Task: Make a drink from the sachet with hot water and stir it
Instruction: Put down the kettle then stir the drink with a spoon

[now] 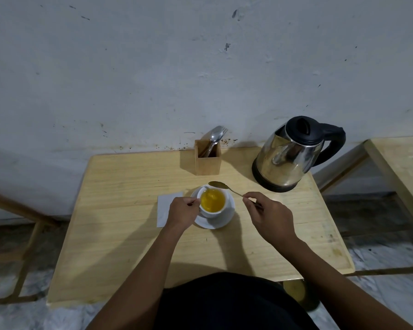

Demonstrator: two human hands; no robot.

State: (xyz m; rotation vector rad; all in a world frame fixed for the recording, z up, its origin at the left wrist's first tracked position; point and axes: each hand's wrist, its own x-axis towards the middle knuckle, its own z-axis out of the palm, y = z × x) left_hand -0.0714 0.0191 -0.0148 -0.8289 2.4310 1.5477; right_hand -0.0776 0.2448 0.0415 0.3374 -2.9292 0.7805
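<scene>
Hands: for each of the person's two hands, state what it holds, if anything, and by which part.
Right hand holds the spoon by its handle end, bowl raised over the cup. Left hand grips the cup at its left side.

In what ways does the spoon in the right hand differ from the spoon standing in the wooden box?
The spoon in the right hand lies almost level above the cup, bowl pointing left; the spoon in the wooden box stands nearly upright, bowl up. The held one looks golden; the boxed one looks silver. The held one is alone; the boxed one stands beside a fork. Both are metal.
</scene>
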